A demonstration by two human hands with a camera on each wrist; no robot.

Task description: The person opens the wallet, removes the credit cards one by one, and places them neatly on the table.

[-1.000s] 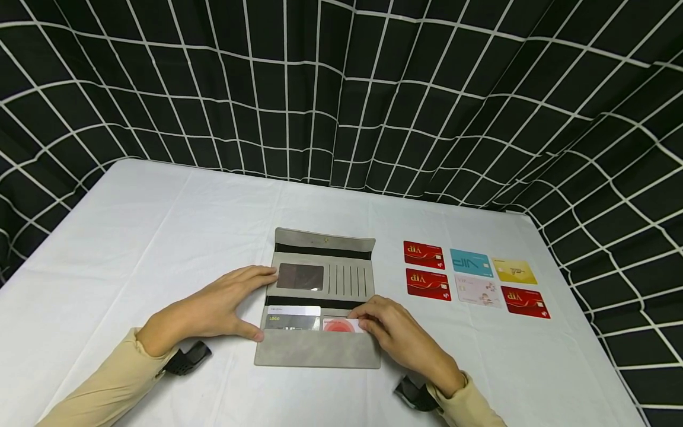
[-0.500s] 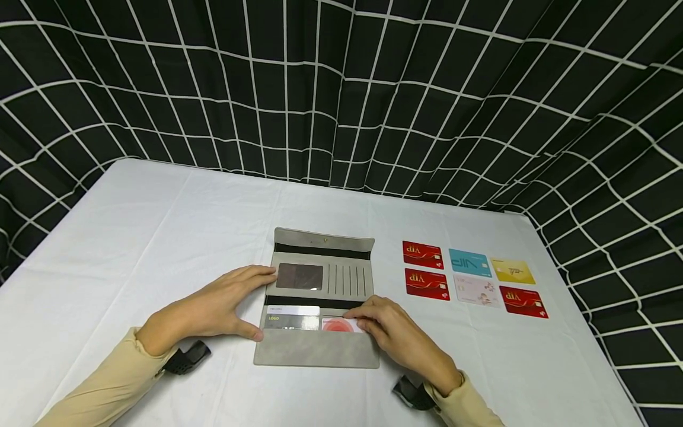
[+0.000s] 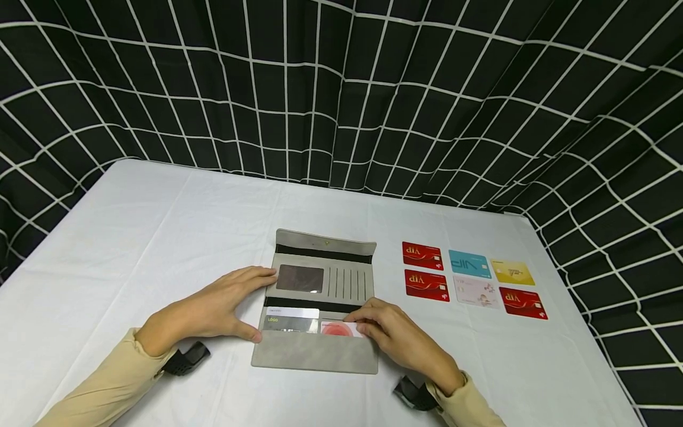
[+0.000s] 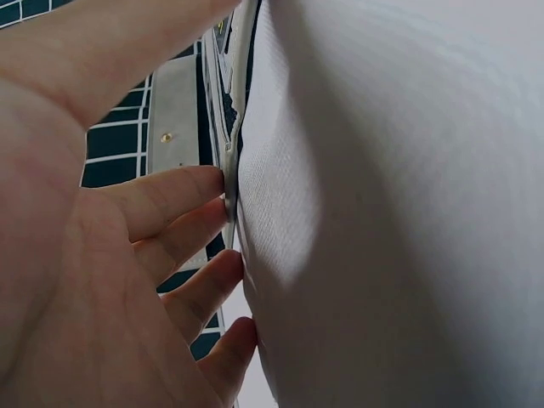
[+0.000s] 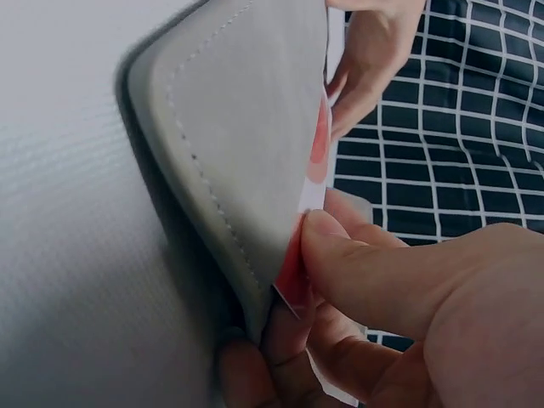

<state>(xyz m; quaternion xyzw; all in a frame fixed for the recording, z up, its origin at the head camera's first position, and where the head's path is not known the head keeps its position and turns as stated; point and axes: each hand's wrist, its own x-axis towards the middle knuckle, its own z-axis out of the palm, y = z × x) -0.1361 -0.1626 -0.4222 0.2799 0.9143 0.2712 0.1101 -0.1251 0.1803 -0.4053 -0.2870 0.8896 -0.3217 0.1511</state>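
A grey wallet (image 3: 315,351) lies unfolded on the white table, its clasp flap at the far end. In its near pocket a grey-and-white card (image 3: 290,320) with LOGO on it sits at the left. Beside that, a white card with a red circle (image 3: 337,328) stands partly inside the pocket. My right hand (image 3: 400,332) pinches this card between thumb and fingers, as the right wrist view shows the thumb (image 5: 327,234) on its face. My left hand (image 3: 221,302) rests along the wallet's left edge, fingers extended and touching it.
To the right of the wallet, several cards lie in two rows: red VIP cards (image 3: 427,284), a blue card (image 3: 469,263), a yellow card (image 3: 512,271) and a pale pink card (image 3: 476,291). A black curtain with white grid lines (image 3: 331,89) hangs behind the table (image 3: 160,237).
The wallet's near edge has shifted slightly toward me, and the card with the red circle has moved with it. Both hands keep nearly the same place.
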